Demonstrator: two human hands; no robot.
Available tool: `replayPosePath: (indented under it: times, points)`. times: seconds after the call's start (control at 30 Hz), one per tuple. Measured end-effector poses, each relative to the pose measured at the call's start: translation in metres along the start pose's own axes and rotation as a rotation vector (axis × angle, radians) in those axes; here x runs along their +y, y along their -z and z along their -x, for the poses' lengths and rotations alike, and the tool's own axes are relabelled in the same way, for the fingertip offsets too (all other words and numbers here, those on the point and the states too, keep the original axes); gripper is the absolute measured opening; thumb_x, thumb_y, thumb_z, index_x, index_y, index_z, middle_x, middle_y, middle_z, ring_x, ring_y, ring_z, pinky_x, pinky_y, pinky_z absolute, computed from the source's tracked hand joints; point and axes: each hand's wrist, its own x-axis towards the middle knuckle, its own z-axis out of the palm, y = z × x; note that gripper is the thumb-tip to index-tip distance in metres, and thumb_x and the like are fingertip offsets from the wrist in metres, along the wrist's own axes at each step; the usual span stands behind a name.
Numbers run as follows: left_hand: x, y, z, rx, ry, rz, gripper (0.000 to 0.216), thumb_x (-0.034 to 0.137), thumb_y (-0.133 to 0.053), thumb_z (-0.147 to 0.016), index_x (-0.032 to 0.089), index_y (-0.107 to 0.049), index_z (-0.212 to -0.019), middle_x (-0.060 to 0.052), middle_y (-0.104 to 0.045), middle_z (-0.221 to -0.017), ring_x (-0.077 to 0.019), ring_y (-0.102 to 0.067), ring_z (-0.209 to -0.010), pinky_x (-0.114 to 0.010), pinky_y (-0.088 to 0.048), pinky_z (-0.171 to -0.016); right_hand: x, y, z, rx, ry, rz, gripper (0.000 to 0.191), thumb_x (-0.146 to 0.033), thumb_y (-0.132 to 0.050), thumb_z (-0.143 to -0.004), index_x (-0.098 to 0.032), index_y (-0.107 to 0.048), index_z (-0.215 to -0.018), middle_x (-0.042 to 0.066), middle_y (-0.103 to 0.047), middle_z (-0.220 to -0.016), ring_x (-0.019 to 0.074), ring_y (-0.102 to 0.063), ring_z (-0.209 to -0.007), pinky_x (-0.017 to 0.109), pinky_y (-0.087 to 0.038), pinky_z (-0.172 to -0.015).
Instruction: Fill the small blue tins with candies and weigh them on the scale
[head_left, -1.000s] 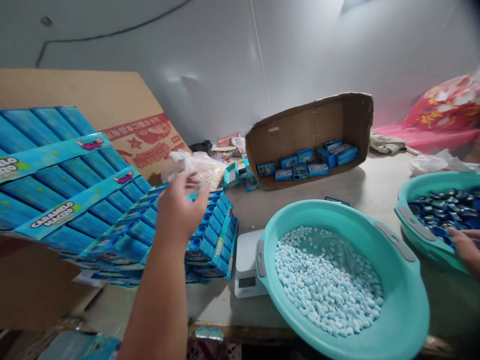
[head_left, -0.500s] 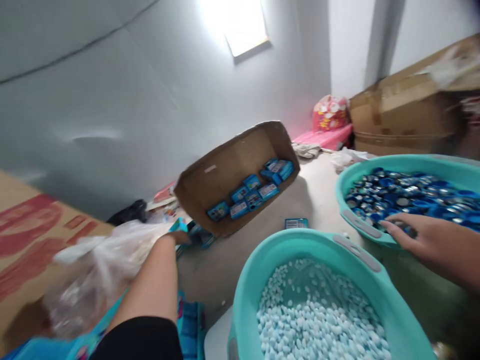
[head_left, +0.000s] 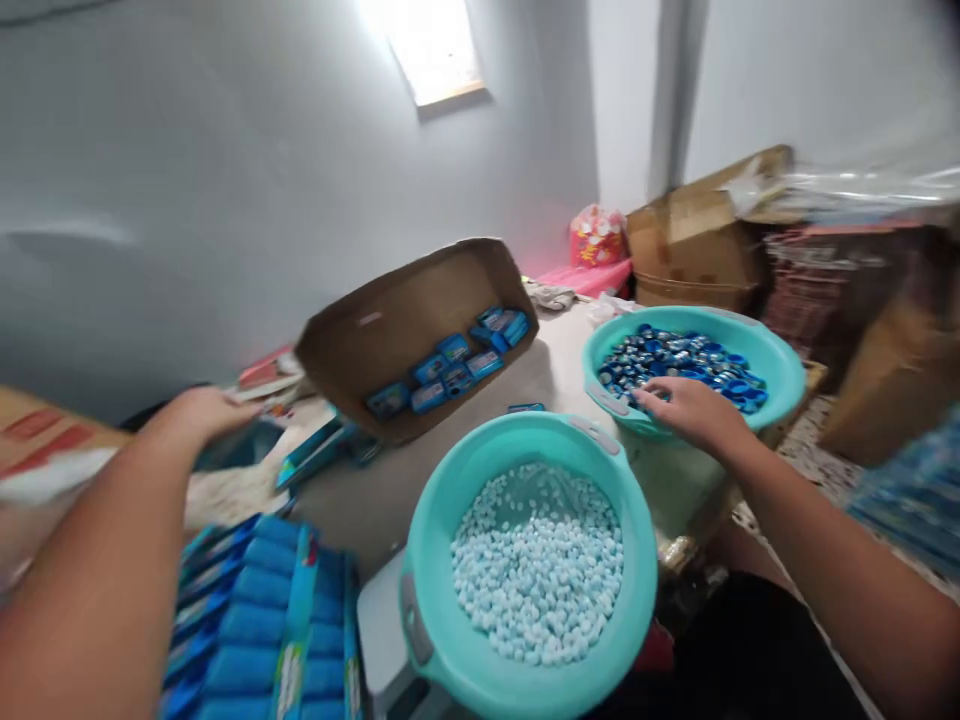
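My right hand [head_left: 694,410] is over the near rim of a turquoise basin [head_left: 784,375], its fingers pinched together. Whatever they hold, if anything, is too small to make out. Inside that basin lies a heap of small shiny blue-and-silver pieces [head_left: 679,350]. My left hand [head_left: 210,412] reaches out at the far left, beside a dark greyish object [head_left: 244,445]; motion blurs its fingers. Between my arms, a second turquoise basin [head_left: 641,560] holds many small pale blue candy-like pieces [head_left: 540,575].
A tilted cardboard box [head_left: 405,290] with several small blue packs [head_left: 457,378] stands behind the near basin. Rows of blue packs [head_left: 259,620] sit at lower left. Cardboard cartons [head_left: 697,240] are stacked at back right, by a red patterned bag [head_left: 596,235].
The view has swung right and back, showing more of both basins. My left hand has moved leftward, away from the tilted box. My right hand stays at the rim of the far basin.
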Motion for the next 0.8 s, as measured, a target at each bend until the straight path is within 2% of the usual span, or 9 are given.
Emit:
replayPosePath:
  times: [0.1, 0.2, 0.27, 0.33, 0.4, 0.43, 0.57, 0.73, 0.8]
  points:
    - [-0.025, 0.045, 0.060, -0.009, 0.140, -0.142, 0.041, 0.041, -0.057, -0.090, 0.003, -0.070, -0.091, -0.006, -0.064, -0.079, -0.0308, -0.068, -0.093, -0.050, -0.054, -0.089, 0.008, -0.002, -0.002, -0.018, 0.044, 0.002, 0.050, -0.054, -0.034, -0.097, -0.020, -0.069, -0.107, 0.015, -0.073, -0.111, 0.0312, -0.067, -0.102, 0.037, -0.044, -0.080]
    - [-0.033, 0.067, 0.153, 0.131, 0.149, -0.236, 0.050, 0.044, -0.041, -0.089, 0.007, -0.069, -0.105, -0.015, -0.067, -0.099, -0.0352, -0.063, -0.108, -0.055, -0.048, -0.101, 0.023, -0.011, -0.010, -0.045, 0.079, -0.033, 0.046, -0.057, -0.039, -0.093, -0.026, -0.067, -0.112, 0.013, -0.074, -0.105, 0.0339, -0.068, -0.098, 0.043, -0.046, -0.082]
    - [-0.036, 0.063, 0.214, 0.219, 0.143, -0.282, 0.048, 0.040, -0.034, -0.089, 0.016, -0.069, -0.111, -0.013, -0.068, -0.100, -0.0345, -0.063, -0.107, -0.054, -0.044, -0.106, 0.033, -0.017, -0.016, -0.111, 0.125, -0.188, 0.047, -0.060, -0.043, -0.090, -0.031, -0.061, -0.121, 0.011, -0.074, -0.105, 0.0324, -0.069, -0.098, 0.043, -0.049, -0.086]
    - [-0.043, 0.047, 0.266, 0.323, 0.048, -0.320, 0.045, 0.044, -0.036, -0.089, 0.026, -0.070, -0.114, -0.009, -0.070, -0.087, -0.0351, -0.064, -0.088, -0.052, -0.050, -0.093, 0.039, -0.020, -0.021, -0.135, 0.138, -0.321, 0.047, -0.064, -0.046, -0.087, -0.037, -0.059, -0.123, 0.011, -0.074, -0.105, 0.0327, -0.069, -0.099, 0.045, -0.051, -0.088]
    - [-0.050, 0.028, 0.302, 0.339, 0.009, -0.262, 0.046, 0.043, -0.041, -0.090, 0.026, -0.066, -0.124, -0.009, -0.074, -0.097, -0.0355, -0.066, -0.086, -0.050, -0.052, -0.084, 0.041, -0.022, -0.024, -0.126, 0.124, -0.359, 0.042, -0.067, -0.049, -0.083, -0.042, -0.061, -0.114, 0.010, -0.075, -0.100, 0.0353, -0.070, -0.097, 0.048, -0.052, -0.087]
    - [-0.052, 0.019, 0.315, 0.317, 0.013, -0.263, 0.047, 0.042, -0.041, -0.091, 0.024, -0.065, -0.127, -0.009, -0.074, -0.094, -0.0355, -0.067, -0.082, -0.049, -0.051, -0.079, 0.041, -0.022, -0.025, -0.129, 0.122, -0.350, 0.039, -0.068, -0.050, -0.081, -0.044, -0.062, -0.109, 0.010, -0.075, -0.099, 0.0363, -0.070, -0.095, 0.050, -0.052, -0.086]
    - [-0.043, 0.002, 0.332, 0.239, 0.122, -0.346, 0.048, 0.041, -0.036, -0.097, 0.018, -0.067, -0.125, -0.013, -0.075, -0.094, -0.0349, -0.069, -0.090, -0.050, -0.047, -0.084, 0.043, -0.024, -0.028, -0.190, 0.140, -0.294, 0.033, -0.069, -0.053, -0.079, -0.046, -0.064, -0.099, 0.008, -0.076, -0.105, 0.0358, -0.070, -0.097, 0.050, -0.049, -0.089]
    - [-0.034, 0.006, 0.306, 0.040, 0.191, -0.282, 0.052, 0.037, -0.030, -0.096, 0.019, -0.066, -0.129, -0.013, -0.073, -0.113, -0.0344, -0.065, -0.108, -0.052, -0.045, -0.095, 0.053, -0.030, -0.030, -0.148, 0.174, -0.170, 0.039, -0.069, -0.048, -0.081, -0.042, -0.066, -0.104, 0.009, -0.076, -0.106, 0.0330, -0.071, -0.096, 0.047, -0.048, -0.089]
    - [-0.039, 0.009, 0.297, -0.012, 0.187, -0.209, 0.052, 0.039, -0.030, -0.096, 0.020, -0.065, -0.129, -0.013, -0.072, -0.118, -0.0352, -0.063, -0.112, -0.054, -0.046, -0.099, 0.058, -0.034, -0.031, -0.060, 0.224, -0.059, 0.039, -0.067, -0.046, -0.083, -0.041, -0.069, -0.102, 0.008, -0.077, -0.101, 0.0294, -0.072, -0.090, 0.042, -0.051, -0.083]
